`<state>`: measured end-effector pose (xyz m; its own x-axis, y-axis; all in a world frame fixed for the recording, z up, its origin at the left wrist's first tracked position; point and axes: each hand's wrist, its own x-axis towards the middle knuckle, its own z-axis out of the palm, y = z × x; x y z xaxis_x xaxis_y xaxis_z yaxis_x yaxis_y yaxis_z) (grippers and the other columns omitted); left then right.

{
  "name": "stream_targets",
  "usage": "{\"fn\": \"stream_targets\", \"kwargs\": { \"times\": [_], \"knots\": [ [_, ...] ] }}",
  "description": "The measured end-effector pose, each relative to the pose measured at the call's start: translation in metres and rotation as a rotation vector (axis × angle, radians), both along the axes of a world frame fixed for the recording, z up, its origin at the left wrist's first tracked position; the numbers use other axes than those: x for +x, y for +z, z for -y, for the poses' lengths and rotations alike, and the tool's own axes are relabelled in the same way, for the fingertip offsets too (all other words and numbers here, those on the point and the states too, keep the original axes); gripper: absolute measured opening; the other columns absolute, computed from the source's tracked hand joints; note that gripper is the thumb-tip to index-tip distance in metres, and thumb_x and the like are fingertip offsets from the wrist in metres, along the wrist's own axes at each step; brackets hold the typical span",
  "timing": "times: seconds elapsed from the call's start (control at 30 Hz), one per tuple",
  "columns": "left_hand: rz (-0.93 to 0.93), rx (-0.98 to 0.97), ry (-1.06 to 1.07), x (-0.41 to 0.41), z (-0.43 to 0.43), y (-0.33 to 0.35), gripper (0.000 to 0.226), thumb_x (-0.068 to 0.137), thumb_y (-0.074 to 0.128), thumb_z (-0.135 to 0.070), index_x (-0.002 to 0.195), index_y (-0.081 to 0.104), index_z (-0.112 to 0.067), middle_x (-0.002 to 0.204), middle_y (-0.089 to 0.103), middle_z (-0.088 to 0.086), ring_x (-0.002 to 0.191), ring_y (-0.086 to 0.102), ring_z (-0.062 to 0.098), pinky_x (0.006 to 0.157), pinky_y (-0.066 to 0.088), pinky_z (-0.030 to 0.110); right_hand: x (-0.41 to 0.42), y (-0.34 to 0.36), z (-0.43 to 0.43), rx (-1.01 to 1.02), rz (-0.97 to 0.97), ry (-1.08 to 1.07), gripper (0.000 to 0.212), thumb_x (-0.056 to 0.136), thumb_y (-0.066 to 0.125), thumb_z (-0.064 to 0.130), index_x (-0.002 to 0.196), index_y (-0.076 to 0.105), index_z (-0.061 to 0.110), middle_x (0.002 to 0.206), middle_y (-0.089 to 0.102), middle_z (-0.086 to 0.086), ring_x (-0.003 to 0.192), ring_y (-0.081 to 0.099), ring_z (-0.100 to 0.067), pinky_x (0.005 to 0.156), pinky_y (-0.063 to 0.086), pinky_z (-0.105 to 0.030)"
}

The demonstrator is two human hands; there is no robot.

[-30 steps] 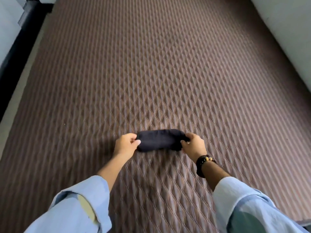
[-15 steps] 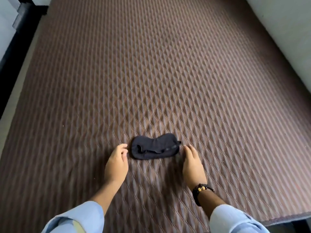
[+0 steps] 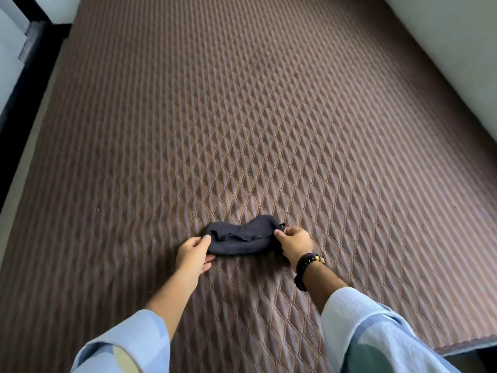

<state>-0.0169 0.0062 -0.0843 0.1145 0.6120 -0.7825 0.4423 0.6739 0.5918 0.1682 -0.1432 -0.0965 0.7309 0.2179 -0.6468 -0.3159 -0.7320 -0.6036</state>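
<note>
Down at the near end of the quilted brown mattress [image 3: 242, 117] we have a dark eye mask [image 3: 242, 239]. It lies on the cover with its long side running left to right.

The left hand [image 3: 193, 254] is on the mask's left end. The thumb sits on top and the fingers [image 3: 209, 261] curl in under the edge, a clear pinch on the fabric. Over on the other side, the right hand [image 3: 294, 242] has the right end, its fingers [image 3: 278, 233] bent and closed on that tip. A small strap loop [image 3: 281, 225] pokes out just past the knuckles.

So both hands have hold, one at each end, with the mask spanning the gap between them. Its middle looks to be resting on the mattress, though I can't tell whether the ends are lifted clear. A wavy fold runs across the mask's upper face.

On the right wrist sits a dark beaded bracelet [image 3: 306, 263] with a few gold beads. A pale blue left sleeve [image 3: 126, 343] and right sleeve [image 3: 376, 335] cover the forearms, stopping well short of the wrists. A pale wall [image 3: 457, 36] runs along the right side of the mattress, and a dark frame [image 3: 16, 109] borders its left.
</note>
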Motion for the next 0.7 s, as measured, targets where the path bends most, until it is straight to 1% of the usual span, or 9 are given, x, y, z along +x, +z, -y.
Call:
{"fn": "stream_targets", "kwargs": {
  "times": [0.1, 0.13, 0.2, 0.3, 0.37, 0.47, 0.57, 0.6, 0.7],
  "knots": [
    [-0.089, 0.218, -0.099, 0.004, 0.011, 0.007, 0.025, 0.101, 0.063, -0.034, 0.119, 0.066, -0.016, 0.11, 0.071, 0.01, 0.093, 0.07, 0.027, 0.086, 0.06, 0.041, -0.005, -0.002, 0.005, 0.03, 0.03, -0.014, 0.02, 0.086, 0.072, 0.03, 0.073, 0.062, 0.019, 0.077, 0.067, 0.0, 0.075, 0.062, -0.019, 0.076, 0.052, -0.033],
    [-0.135, 0.333, -0.165, 0.007, 0.018, 0.011, 0.028, 0.099, 0.064, -0.037, 0.117, 0.068, -0.016, 0.109, 0.072, 0.009, 0.096, 0.07, 0.03, 0.088, 0.059, 0.042, -0.007, -0.001, 0.006, 0.041, 0.03, -0.013, 0.019, 0.086, 0.072, 0.029, 0.074, 0.061, 0.019, 0.078, 0.068, 0.0, 0.074, 0.061, -0.018, 0.075, 0.051, -0.033],
    [-0.193, 0.521, -0.279, 0.018, 0.035, 0.025, 0.026, 0.097, 0.065, -0.038, 0.112, 0.07, -0.018, 0.103, 0.074, 0.004, 0.1, 0.07, 0.033, 0.082, 0.054, 0.037, -0.009, -0.002, 0.007, 0.054, 0.029, -0.011, 0.019, 0.086, 0.072, 0.029, 0.074, 0.061, 0.02, 0.078, 0.067, 0.0, 0.072, 0.06, -0.016, 0.073, 0.051, -0.032],
    [-0.23, 0.681, -0.439, 0.041, 0.063, 0.039, 0.021, 0.094, 0.066, -0.041, 0.106, 0.07, -0.025, 0.101, 0.078, 0.0, 0.097, 0.071, 0.032, 0.074, 0.057, 0.038, -0.012, -0.002, 0.009, 0.085, 0.047, -0.008, 0.016, 0.086, 0.073, 0.029, 0.08, 0.066, 0.016, 0.081, 0.072, -0.003, 0.072, 0.062, -0.016, 0.074, 0.055, -0.035],
    [-0.233, 0.722, -0.568, 0.056, 0.077, 0.04, 0.022, 0.093, 0.065, -0.044, 0.106, 0.068, -0.027, 0.104, 0.078, -0.002, 0.098, 0.071, 0.03, 0.074, 0.058, 0.039, -0.014, -0.001, 0.011, 0.113, 0.044, -0.005, 0.014, 0.086, 0.073, 0.028, 0.08, 0.067, 0.017, 0.08, 0.072, -0.002, 0.072, 0.063, -0.017, 0.074, 0.055, -0.037],
    [-0.2, 0.663, -0.751, 0.074, 0.091, 0.035, 0.024, 0.095, 0.062, -0.044, 0.115, 0.067, -0.03, 0.112, 0.074, -0.008, 0.105, 0.07, 0.023, 0.081, 0.056, 0.036, -0.015, 0.001, 0.017, 0.184, -0.026, 0.0, 0.018, 0.092, 0.066, 0.028, 0.081, 0.069, 0.014, 0.078, 0.071, -0.002, 0.074, 0.062, -0.02, 0.076, 0.056, -0.044],
    [-0.191, 0.621, -0.908, 0.079, 0.094, 0.024, 0.028, 0.103, 0.054, -0.035, 0.127, 0.065, -0.028, 0.125, 0.072, -0.007, 0.118, 0.066, 0.022, 0.089, 0.054, 0.036, -0.01, 0.014, 0.022, 0.31, -0.234, -0.159, 0.039, 0.102, 0.047, 0.044, 0.086, 0.068, 0.016, 0.086, 0.067, -0.003, 0.082, 0.059, -0.021, 0.081, 0.049, -0.041],
    [-0.173, 0.615, -0.936, 0.078, 0.092, 0.02, 0.029, 0.104, 0.051, -0.03, 0.129, 0.065, -0.027, 0.128, 0.071, -0.005, 0.122, 0.063, 0.023, 0.094, 0.055, 0.038, -0.008, 0.018, 0.022, 0.325, -0.271, -0.16, 0.042, 0.102, 0.044, 0.05, 0.089, 0.067, 0.018, 0.087, 0.066, -0.002, 0.084, 0.059, -0.021, 0.081, 0.047, -0.039],
    [-0.121, 0.612, -1.01, 0.068, 0.09, 0.012, 0.035, 0.105, 0.046, -0.02, 0.134, 0.065, -0.025, 0.127, 0.071, 0.001, 0.126, 0.059, 0.023, 0.103, 0.052, 0.044, -0.008, 0.021, 0.023, 0.276, -0.188, 0.063, 0.031, 0.093, 0.061, 0.049, 0.098, 0.069, 0.019, 0.086, 0.069, 0.002, 0.079, 0.063, -0.016, 0.072, 0.051, -0.034]
  ]
}}
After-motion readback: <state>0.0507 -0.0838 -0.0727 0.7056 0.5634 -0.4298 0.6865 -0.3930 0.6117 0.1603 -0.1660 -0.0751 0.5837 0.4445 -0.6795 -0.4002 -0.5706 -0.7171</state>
